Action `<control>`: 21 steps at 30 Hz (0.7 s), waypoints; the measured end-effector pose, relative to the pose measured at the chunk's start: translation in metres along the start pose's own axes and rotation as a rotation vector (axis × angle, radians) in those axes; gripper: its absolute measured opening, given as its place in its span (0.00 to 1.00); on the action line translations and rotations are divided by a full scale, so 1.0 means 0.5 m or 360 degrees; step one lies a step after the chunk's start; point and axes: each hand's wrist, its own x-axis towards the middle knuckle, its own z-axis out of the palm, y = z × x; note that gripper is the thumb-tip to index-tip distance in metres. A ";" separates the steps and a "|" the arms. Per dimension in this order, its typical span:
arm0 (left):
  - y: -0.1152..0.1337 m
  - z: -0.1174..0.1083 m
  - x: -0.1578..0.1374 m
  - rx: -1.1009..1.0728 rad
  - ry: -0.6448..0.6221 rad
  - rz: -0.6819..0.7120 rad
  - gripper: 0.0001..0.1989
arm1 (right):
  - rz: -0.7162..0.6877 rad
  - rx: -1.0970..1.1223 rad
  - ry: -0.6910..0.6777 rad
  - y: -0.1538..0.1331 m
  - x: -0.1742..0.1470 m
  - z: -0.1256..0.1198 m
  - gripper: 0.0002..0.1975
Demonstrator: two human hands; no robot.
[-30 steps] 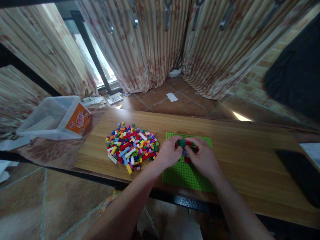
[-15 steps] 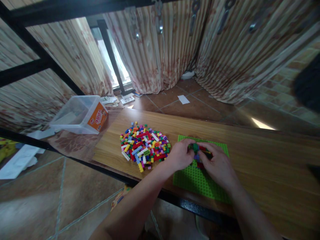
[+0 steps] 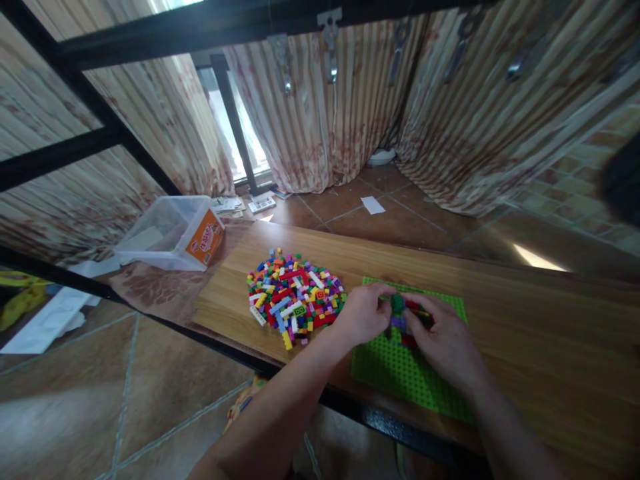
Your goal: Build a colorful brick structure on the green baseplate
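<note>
Above the light green studded baseplate [image 3: 395, 373], both hands close in on a small cluster of joined toy bricks [image 3: 399, 321] with dark green, purple, red and yellow parts. My left hand [image 3: 364, 315] is closed, its thumb and index finger pinched at the cluster's dark green brick [image 3: 398, 304]. From the other side my right hand [image 3: 444, 333] grips the cluster, fingers curled over the red and yellow pieces. Fingers cover much of it, and whether it touches the baseplate I cannot tell. Left of the plate lies a mixed pile of loose toy bricks [image 3: 295, 293].
The wooden board [image 3: 530, 333] carries the pile and the baseplate. A clear plastic box [image 3: 165, 233] with an orange label stands at the left end. A black metal frame [image 3: 150, 43] with hanging metal hooks crosses in front. Curtains [image 3: 320, 127] hang behind.
The whole view has shifted a little, so everything appears slightly further right and lower. Both hands stay closed at the brick cluster, with only slight finger movement.
</note>
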 end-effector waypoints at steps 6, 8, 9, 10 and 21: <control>-0.033 -0.069 0.021 0.0035 0.0395 -0.0038 0.15 | 0.0003 -0.0010 -0.0022 0.002 -0.002 0.000 0.15; -0.055 -0.118 0.027 0.0156 0.0621 -0.0147 0.14 | 0.0014 -0.0019 -0.0020 0.005 -0.003 0.001 0.16; -0.069 -0.146 0.028 0.0248 0.0695 -0.0233 0.14 | 0.0017 -0.0024 -0.0014 0.007 -0.003 0.002 0.16; -0.083 -0.174 0.027 0.0345 0.0796 -0.0364 0.15 | 0.0014 -0.0026 -0.0010 0.008 -0.003 0.002 0.16; -0.182 -0.305 -0.018 0.0908 0.0661 -0.0956 0.20 | -0.0009 -0.0032 -0.0007 0.008 -0.002 0.003 0.15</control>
